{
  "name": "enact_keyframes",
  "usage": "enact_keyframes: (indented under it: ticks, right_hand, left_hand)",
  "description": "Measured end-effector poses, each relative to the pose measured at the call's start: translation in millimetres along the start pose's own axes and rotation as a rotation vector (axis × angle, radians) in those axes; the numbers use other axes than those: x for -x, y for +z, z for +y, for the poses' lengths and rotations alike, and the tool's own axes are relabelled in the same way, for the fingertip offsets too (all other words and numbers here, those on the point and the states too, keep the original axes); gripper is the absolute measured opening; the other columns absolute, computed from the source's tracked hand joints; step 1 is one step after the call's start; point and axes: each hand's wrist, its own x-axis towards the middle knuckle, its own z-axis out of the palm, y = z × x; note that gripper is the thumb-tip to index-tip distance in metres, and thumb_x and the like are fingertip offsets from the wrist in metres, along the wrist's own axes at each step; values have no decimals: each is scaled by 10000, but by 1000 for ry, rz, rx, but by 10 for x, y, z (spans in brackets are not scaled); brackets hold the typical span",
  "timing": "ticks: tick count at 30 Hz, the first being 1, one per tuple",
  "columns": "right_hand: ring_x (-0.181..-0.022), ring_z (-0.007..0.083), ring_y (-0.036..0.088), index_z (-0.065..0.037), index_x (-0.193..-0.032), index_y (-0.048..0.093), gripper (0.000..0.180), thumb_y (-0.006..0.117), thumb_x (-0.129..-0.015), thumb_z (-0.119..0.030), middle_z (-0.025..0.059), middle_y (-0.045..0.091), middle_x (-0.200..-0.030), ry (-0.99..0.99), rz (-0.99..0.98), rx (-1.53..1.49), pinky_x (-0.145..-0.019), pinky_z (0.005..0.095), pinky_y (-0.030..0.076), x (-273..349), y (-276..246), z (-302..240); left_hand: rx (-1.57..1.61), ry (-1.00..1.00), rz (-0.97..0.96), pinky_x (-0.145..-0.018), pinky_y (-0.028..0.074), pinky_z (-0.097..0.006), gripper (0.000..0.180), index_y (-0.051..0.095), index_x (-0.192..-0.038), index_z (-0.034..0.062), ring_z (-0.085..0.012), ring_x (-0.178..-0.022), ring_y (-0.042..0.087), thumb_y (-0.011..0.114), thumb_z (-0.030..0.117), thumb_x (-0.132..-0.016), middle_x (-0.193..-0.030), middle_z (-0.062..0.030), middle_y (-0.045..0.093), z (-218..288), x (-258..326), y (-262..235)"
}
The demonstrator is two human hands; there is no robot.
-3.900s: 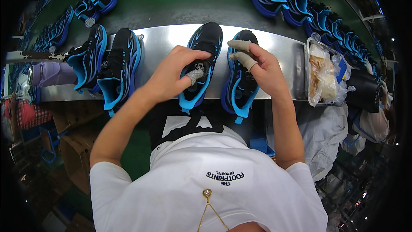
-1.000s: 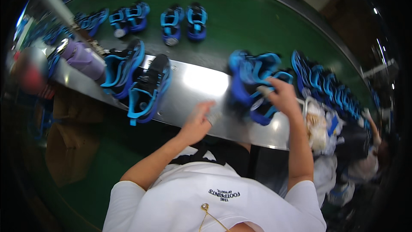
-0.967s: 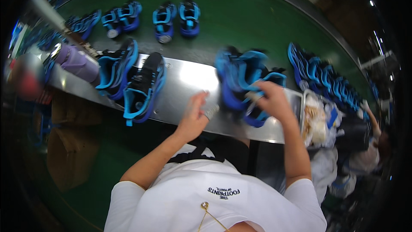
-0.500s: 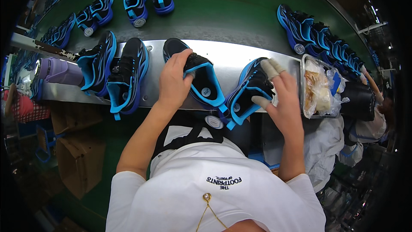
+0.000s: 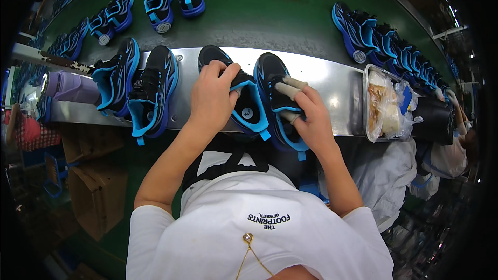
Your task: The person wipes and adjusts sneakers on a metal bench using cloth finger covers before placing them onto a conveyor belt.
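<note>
Two black-and-blue sneakers stand side by side on the metal ledge in front of me, toes pointing away. My left hand (image 5: 215, 96) is closed on the left sneaker (image 5: 250, 105) at its tongue and collar, thumb inside the opening. My right hand (image 5: 311, 114), with pale covers on several fingertips, grips the right sneaker (image 5: 268, 70), fingers over the laces and thumb in the opening. A round label shows on the left sneaker's insole. My right hand partly hides the inside of the other one.
Left of my hands, another pair of sneakers (image 5: 162, 75) stands beside a lilac bottle (image 5: 75, 87). On the right is a metal tray (image 5: 367, 124) with plastic-wrapped items. Beyond the ledge, a green conveyor belt (image 5: 270, 5) carries more sneakers, with a long row (image 5: 358, 33) at right.
My right hand has brought the right sneaker leftward and straightened it against the left one. My left hand has shifted slightly over its shoe. Sneakers on the belt have moved a little left.
</note>
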Motion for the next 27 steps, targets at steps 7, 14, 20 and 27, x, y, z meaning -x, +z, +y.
enact_keyframes:
  ticks: [7, 14, 20, 27]
  right_hand:
    - [-866, 290, 668, -60, -1135, 677, 383, 657, -773, 64, 135, 687, -1007, 145, 171, -127, -740, 341, 523, -82, 198, 159]
    - [-924, 303, 658, -37, -1174, 648, 422, 632, -771, 87, 160, 658, -1023, 52, 67, 55, -794, 352, 515, 13, 117, -15]
    - [-863, 359, 626, -34, -1119, 631, 337, 668, -789, 21, 157, 618, -980, 73, 156, 91, -719, 406, 514, -176, 115, -13]
    - [-913, 368, 619, -53, -1169, 633, 388, 682, -789, 2, 156, 609, -1035, 35, 124, 81, -771, 410, 518, 30, 168, -42]
  left_hand:
    - [35, -89, 20, -725, 523, -402, 413, 643, -1116, 89, -324, -830, 645, 695, -19, -721, -985, -110, 611, 169, 93, 192]
    - [-95, 0, 65, -852, 495, -430, 601, 583, -1298, 110, -387, -953, 591, 668, -17, -717, -1289, -263, 519, 386, 279, 163]
    - [-112, 92, 135, -824, 501, -420, 493, 587, -1235, 92, -383, -942, 579, 607, -20, -755, -1222, -257, 550, 469, -190, 586]
    - [-90, 67, 189, -950, 452, -438, 637, 543, -1326, 71, -402, -1084, 531, 636, -54, -709, -1361, -227, 481, 316, 28, 523]
